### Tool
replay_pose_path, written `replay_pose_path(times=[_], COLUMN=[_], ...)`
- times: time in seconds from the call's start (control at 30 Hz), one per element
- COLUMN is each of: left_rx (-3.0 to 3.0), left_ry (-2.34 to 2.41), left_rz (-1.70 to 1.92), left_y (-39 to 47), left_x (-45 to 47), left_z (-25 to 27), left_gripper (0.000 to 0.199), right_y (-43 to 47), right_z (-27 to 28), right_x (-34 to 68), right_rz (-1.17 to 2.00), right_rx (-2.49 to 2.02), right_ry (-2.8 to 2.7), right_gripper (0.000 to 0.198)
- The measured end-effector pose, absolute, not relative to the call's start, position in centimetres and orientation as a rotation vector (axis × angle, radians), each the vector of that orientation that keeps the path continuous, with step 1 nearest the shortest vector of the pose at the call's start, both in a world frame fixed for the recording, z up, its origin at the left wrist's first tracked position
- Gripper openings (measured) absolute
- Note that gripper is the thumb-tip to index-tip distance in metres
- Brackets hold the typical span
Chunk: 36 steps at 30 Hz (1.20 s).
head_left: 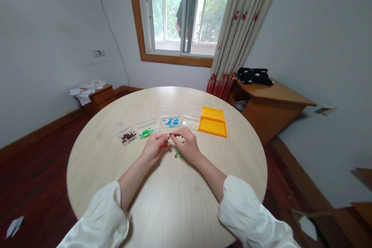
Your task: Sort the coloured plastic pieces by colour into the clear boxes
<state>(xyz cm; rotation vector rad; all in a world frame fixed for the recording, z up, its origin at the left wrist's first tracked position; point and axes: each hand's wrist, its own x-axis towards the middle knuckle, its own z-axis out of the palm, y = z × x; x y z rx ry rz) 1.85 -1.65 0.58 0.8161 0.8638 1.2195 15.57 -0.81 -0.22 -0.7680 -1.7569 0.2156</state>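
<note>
Over the middle of the round table, my left hand and my right hand meet at the fingertips. Both are pinched around something small and dark that I cannot make out. Just below them lie a few loose green pieces, a small brown piece and a blue piece. Beyond my hands stand open clear boxes of brown pieces, green pieces, blue pieces and cream pieces. A yellow case with yellow pieces lies open at their right.
A wooden desk with folded black cloth stands right of the table. At the left, a low cabinet carries papers. Behind the table are a window and a long curtain. A person in dark clothing shows through the glass.
</note>
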Motion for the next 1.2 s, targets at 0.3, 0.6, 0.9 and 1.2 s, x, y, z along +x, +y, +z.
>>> replay_pose_path(times=[0.3, 0.6, 0.9, 1.2], left_rx=[0.76, 0.716, 1.588, 2.156], left_ry=[0.837, 0.95, 1.464, 1.254], left_rz=[1.199, 1.278, 1.03, 0.465], left_y=[-1.6, -1.4, -0.8, -1.2], left_x=[1.8, 1.6, -0.2, -1.2], left_z=[0.6, 1.0, 1.1, 0.8], left_gripper=[0.023, 0.027, 0.014, 0.024], right_y=[-0.9, 0.1, -1.0, -2.1], right_z=[-0.2, 0.8, 1.8, 2.0], right_x=[15.5, 17.6, 18.3, 18.0], right_rz=[0.189, 0.312, 1.022, 1.135], right_rx=[-0.776, -0.934, -1.14, -0.938], right_ry=[-1.761, -1.75, -2.296, -2.568], right_gripper=[0.009, 0.006, 0.008, 0.014])
